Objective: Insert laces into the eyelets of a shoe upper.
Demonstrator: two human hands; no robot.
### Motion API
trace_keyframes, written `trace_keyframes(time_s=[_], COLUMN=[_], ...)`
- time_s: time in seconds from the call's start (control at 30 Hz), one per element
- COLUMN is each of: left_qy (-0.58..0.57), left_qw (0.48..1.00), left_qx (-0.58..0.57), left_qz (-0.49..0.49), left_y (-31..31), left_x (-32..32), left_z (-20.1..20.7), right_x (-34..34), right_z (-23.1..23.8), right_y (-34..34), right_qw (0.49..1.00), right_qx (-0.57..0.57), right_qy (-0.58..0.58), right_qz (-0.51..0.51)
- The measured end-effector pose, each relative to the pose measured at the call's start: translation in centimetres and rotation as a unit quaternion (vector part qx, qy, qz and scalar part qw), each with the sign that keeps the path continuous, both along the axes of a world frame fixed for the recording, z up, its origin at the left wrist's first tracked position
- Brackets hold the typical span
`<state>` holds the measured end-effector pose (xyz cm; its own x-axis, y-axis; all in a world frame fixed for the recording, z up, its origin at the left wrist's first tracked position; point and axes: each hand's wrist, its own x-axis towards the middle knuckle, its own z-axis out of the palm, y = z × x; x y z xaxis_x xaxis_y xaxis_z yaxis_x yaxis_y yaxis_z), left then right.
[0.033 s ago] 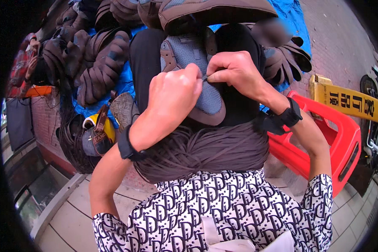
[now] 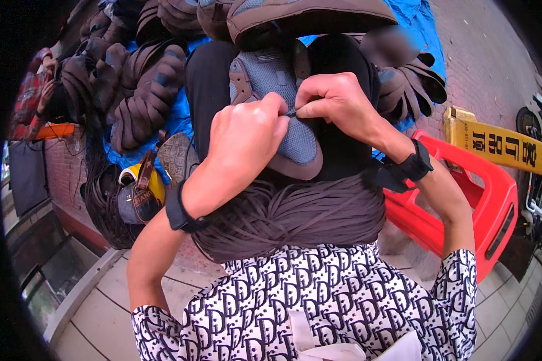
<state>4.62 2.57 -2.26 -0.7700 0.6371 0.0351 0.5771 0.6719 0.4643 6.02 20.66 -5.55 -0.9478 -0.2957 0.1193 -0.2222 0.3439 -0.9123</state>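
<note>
A shoe upper (image 2: 300,149) of blue-grey mesh with brown trim lies across my black-trousered lap, its rounded toe toward me. Above it, a short stretch of dark shoelace (image 2: 291,113) runs between my fingertips. My left hand (image 2: 242,135) is closed, thumb and forefinger pinching one end of that stretch. From the other side, my right hand (image 2: 337,107) pinches the lace between thumb and curled forefinger. Most of the lace is hidden by my fingers. Against my belly rests a thick bundle of brown-grey laces (image 2: 301,210).
Stacked brown shoe uppers (image 2: 150,99) lie on a blue tarp (image 2: 430,30), with another stack (image 2: 412,90) at right. A large upper (image 2: 313,21) is close ahead. Beside my right arm stands a red plastic stool (image 2: 494,210). A person in a checked sleeve (image 2: 33,99) is at far left.
My left hand has shifted slightly left, and a little more of the dark lace shows between my fingertips. My right hand has hardly moved.
</note>
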Motion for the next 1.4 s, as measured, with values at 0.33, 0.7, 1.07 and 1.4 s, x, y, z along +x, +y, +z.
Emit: trace_keyframes(time_s=[0.33,0.7,1.07,1.4], left_qy=[-0.024,-0.041,-0.054,-0.076], left_qw=[1.000,0.999,0.995,0.991], left_qx=[0.003,0.022,0.069,0.072], left_qz=[0.011,0.018,0.057,0.082], left_y=[0.1,-0.6,-0.4,-0.1], left_x=[0.3,0.3,0.6,0.6], left_z=[-0.6,-0.1,-0.8,-1.2], right_x=[-0.4,0.7,1.0,1.0], right_z=[0.8,0.0,-0.7,-0.2], right_y=[-0.3,-0.1,-1.2,-1.1], right_qw=[0.985,0.997,0.995,0.983], right_qx=[-0.046,-0.033,-0.034,-0.078], right_qy=[-0.166,-0.072,0.014,-0.144], right_qz=[0.021,-0.009,-0.090,-0.087])
